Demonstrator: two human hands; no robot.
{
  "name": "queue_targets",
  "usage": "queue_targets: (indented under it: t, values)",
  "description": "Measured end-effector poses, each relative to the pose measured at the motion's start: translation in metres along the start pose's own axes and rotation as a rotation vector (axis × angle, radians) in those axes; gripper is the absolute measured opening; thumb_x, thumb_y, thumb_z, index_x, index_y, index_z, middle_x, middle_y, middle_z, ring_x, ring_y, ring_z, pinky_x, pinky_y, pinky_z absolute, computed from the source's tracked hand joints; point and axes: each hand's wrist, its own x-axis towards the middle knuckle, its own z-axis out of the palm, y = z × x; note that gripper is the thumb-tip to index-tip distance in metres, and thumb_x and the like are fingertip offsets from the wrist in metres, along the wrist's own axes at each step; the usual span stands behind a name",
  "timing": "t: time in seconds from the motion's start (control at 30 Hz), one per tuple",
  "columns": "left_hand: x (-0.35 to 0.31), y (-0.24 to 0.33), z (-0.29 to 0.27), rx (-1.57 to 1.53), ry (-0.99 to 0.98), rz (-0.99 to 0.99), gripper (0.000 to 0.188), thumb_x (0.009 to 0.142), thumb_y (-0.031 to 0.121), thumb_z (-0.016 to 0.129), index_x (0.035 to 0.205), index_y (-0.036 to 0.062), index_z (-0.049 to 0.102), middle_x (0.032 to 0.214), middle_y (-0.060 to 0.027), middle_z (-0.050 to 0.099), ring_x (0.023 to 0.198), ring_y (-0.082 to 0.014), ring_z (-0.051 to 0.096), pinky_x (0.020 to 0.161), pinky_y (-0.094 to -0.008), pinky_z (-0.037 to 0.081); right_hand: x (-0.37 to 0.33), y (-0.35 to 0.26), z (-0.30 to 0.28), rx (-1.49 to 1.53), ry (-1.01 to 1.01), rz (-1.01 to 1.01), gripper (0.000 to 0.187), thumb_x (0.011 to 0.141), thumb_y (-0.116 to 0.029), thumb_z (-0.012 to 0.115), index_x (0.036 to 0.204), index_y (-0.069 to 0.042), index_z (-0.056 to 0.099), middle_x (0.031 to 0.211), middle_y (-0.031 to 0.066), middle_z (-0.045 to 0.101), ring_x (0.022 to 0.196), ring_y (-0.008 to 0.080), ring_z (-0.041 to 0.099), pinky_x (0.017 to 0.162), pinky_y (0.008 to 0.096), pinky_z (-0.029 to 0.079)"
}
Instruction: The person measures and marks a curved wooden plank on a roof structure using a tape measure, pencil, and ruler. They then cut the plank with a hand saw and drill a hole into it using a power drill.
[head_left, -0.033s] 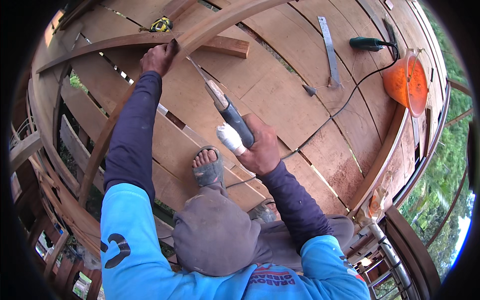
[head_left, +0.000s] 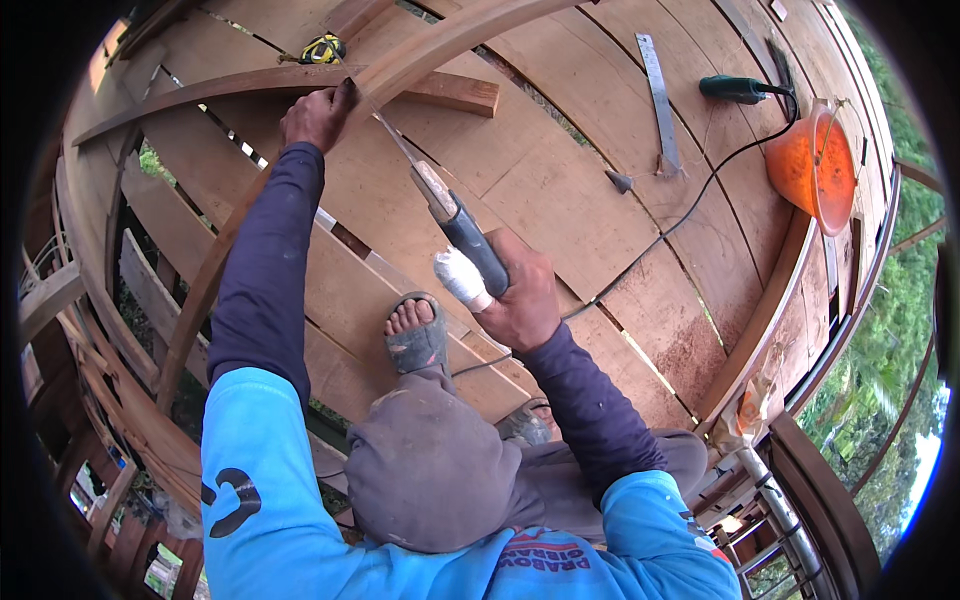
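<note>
My right hand (head_left: 522,292), its thumb wrapped in white, is closed around the dark-taped handle of a handsaw (head_left: 470,240). The saw's thin blade shows nearly edge-on and runs up and left to a long wooden beam (head_left: 450,42). Beside the blade, my left hand (head_left: 318,118) is closed on that beam, which slants from the lower left to the top. The fingers' undersides are hidden, as is the far end of the blade. Another piece of timber (head_left: 455,92) lies on the boards under the beam.
A yellow and black tape measure (head_left: 322,48) lies beyond my left hand. Farther right are a metal square (head_left: 655,95), a green corded power tool (head_left: 733,88) and an orange bucket (head_left: 805,165) on its side. A black cord (head_left: 668,237) crosses the gapped floorboards. My sandalled foot (head_left: 415,330) is below the saw.
</note>
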Motion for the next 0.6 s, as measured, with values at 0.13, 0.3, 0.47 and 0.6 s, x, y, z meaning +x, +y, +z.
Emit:
queue_targets:
  t: [0.13, 0.3, 0.47, 0.6]
  values:
    - [0.002, 0.006, 0.000, 0.017, 0.038, -0.008, 0.083, 0.095, 0.081, 0.027, 0.117, 0.0191, 0.077, 0.112, -0.0215, 0.073, 0.112, -0.0453, 0.067, 0.097, -0.0554, 0.051, 0.008, -0.003, 0.001, -0.020, 0.020, 0.044, 0.038, 0.087, -0.034, 0.083, 0.092, -0.001, 0.064, 0.067, 0.0130, 0.059, 0.058, 0.0227, 0.060, 0.058, 0.0355, 0.048]
    - [0.006, 0.006, -0.004, -0.008, 0.038, 0.016, 0.082, 0.095, 0.081, 0.028, 0.114, 0.0182, 0.077, 0.110, -0.0208, 0.074, 0.110, -0.0452, 0.067, 0.096, -0.0549, 0.051, 0.018, -0.003, 0.008, -0.051, 0.013, -0.002, 0.040, 0.087, -0.036, 0.083, 0.090, -0.001, 0.064, 0.067, 0.0129, 0.059, 0.058, 0.0225, 0.061, 0.058, 0.0356, 0.048]
    - [0.007, -0.001, -0.001, -0.004, 0.019, 0.017, 0.081, 0.095, 0.081, 0.028, 0.115, 0.0196, 0.077, 0.109, -0.0195, 0.075, 0.111, -0.0445, 0.067, 0.096, -0.0554, 0.051, -0.012, -0.005, -0.002, 0.012, 0.009, 0.057, 0.037, 0.087, -0.033, 0.083, 0.092, -0.001, 0.065, 0.068, 0.0137, 0.061, 0.058, 0.0220, 0.062, 0.057, 0.0351, 0.047]
    - [0.006, 0.004, -0.004, -0.037, 0.007, 0.019, 0.082, 0.095, 0.082, 0.029, 0.116, 0.0193, 0.077, 0.112, -0.0201, 0.074, 0.113, -0.0431, 0.067, 0.097, -0.0544, 0.051, 0.029, -0.013, 0.011, -0.115, -0.028, 0.073, 0.039, 0.087, -0.034, 0.082, 0.091, 0.000, 0.064, 0.067, 0.0157, 0.059, 0.059, 0.0219, 0.062, 0.058, 0.0363, 0.048]
